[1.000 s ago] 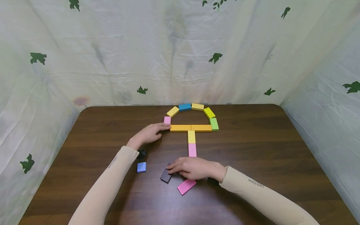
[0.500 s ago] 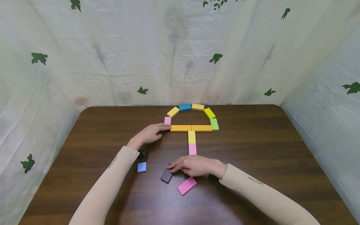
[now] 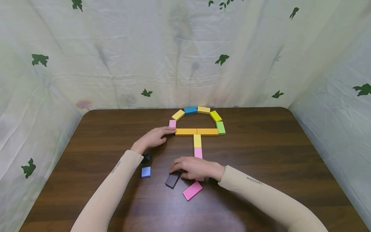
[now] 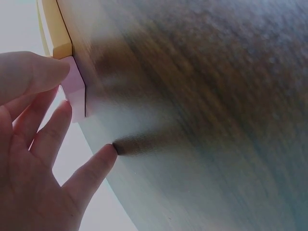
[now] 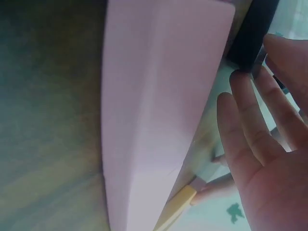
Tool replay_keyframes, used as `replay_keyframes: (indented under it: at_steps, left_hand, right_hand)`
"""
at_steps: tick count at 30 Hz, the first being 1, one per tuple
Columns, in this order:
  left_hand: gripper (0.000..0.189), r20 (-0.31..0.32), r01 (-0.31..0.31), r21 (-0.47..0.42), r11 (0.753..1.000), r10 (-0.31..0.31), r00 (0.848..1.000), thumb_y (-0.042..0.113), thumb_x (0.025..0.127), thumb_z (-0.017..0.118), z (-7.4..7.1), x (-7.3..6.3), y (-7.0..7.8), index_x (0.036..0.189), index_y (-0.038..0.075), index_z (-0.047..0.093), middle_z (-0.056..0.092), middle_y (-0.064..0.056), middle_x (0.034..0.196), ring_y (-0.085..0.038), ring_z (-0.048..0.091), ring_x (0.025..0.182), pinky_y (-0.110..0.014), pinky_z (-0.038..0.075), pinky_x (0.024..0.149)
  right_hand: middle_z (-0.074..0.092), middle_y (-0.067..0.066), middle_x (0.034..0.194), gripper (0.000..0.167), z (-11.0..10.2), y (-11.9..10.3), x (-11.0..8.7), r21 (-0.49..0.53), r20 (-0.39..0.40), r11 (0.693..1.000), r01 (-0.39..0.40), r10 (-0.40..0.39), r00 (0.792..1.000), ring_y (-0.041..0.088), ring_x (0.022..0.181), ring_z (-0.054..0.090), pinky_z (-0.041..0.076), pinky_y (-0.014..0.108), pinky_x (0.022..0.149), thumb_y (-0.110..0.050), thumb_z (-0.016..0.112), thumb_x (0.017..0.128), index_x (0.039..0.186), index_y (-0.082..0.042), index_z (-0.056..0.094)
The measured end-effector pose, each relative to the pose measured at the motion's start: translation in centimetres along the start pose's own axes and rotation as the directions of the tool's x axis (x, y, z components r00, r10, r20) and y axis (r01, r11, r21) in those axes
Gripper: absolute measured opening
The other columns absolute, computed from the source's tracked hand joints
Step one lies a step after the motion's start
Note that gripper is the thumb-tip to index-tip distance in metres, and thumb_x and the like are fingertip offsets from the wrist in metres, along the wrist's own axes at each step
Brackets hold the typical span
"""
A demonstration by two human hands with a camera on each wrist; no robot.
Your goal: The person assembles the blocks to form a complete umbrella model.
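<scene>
My left hand stretches its fingers to the pink block at the left end of an arch, beside the left orange bar. In the left wrist view its fingertips touch the pink block, and the little finger touches the table. My right hand pinches the far end of a black block between thumb and fingers. The right wrist view shows this black block at the fingertips. Under the right hand, the pink stem is partly hidden.
A bright pink block lies slanted near the right hand. Left of the black block is a small blue block. Yellow, blue and green blocks form the arch near the table's back edge; a curtain hangs behind.
My right hand has shifted left and slightly away from me, its fingers closing round the far end of the black block, which has turned slightly. My left hand has stayed in place.
</scene>
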State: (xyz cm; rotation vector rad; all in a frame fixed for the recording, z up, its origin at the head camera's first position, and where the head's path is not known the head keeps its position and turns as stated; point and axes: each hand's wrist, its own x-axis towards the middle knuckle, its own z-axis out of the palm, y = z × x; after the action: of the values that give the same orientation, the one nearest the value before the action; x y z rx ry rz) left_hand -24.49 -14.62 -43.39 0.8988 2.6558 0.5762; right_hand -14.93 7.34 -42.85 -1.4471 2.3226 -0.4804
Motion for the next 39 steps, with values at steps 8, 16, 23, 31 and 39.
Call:
replay_keyframes:
  at_steps: [8, 16, 23, 31, 39]
  left_hand:
    - [0.052, 0.009, 0.01, 0.008, 1.0, -0.01, 1.0, -0.002, 0.091, 0.049, 0.06, 0.08, -0.25, 0.142, 0.011, 0.048, 0.041, -0.012, 0.147, -0.031, 0.038, 0.133, -0.048, 0.032, 0.106]
    - [0.052, 0.01, 0.007, 0.004, 1.0, -0.007, 1.0, -0.002, 0.092, 0.048, 0.21, 0.18, -0.35, 0.142, 0.011, 0.048, 0.041, -0.012, 0.147, -0.031, 0.038, 0.133, -0.048, 0.031, 0.106]
    - [0.052, 0.006, 0.0, 0.003, 1.0, 0.0, 1.0, -0.003, 0.091, 0.048, 0.15, 0.09, -0.27, 0.142, 0.01, 0.048, 0.042, -0.013, 0.146, -0.031, 0.039, 0.133, -0.048, 0.032, 0.106]
    - [0.051, 0.009, 0.021, -0.018, 1.0, -0.021, 1.0, -0.002, 0.092, 0.049, 0.1, 0.03, -0.05, 0.142, 0.01, 0.048, 0.041, -0.013, 0.147, -0.031, 0.037, 0.134, -0.048, 0.03, 0.107]
    - [0.051, -0.008, -0.006, -0.013, 1.0, 0.006, 1.0, -0.004, 0.091, 0.048, 0.07, -0.06, -0.1, 0.141, 0.009, 0.049, 0.041, -0.013, 0.147, -0.031, 0.037, 0.134, -0.048, 0.03, 0.107]
  right_hand:
    - [0.06, -0.003, 0.109, 0.034, -0.22, 0.2, 0.98, -0.043, 0.013, 0.998, 0.054, -0.053, 0.998, 0.007, 0.092, 0.052, 0.041, 0.015, 0.086, 0.0, 0.064, 0.088, 0.117, -0.016, 0.067]
    - [0.059, -0.002, 0.113, 0.038, -0.33, 0.55, 1.02, -0.002, 0.029, 0.994, 0.11, -0.11, 0.994, 0.006, 0.103, 0.053, 0.039, 0.015, 0.094, 0.008, 0.056, 0.088, 0.113, -0.017, 0.071]
    - [0.061, -0.003, 0.115, 0.033, -0.34, 0.74, 0.61, 0.092, 0.021, 0.993, 0.081, -0.083, 0.996, 0.005, 0.103, 0.053, 0.039, 0.017, 0.094, 0.0, 0.057, 0.092, 0.12, -0.015, 0.068]
    - [0.063, -0.005, 0.115, 0.03, 0.2, 0.49, 0.69, 0.055, 0.013, 0.997, 0.056, -0.057, 0.998, 0.005, 0.106, 0.054, 0.039, 0.018, 0.095, -0.013, 0.064, 0.092, 0.122, -0.014, 0.067]
    - [0.065, -0.004, 0.117, 0.03, 0.27, 0.07, 1.04, 0.112, 0.022, 0.986, 0.124, -0.128, 0.992, 0.005, 0.111, 0.054, 0.037, 0.017, 0.097, -0.004, 0.062, 0.092, 0.121, -0.011, 0.067]
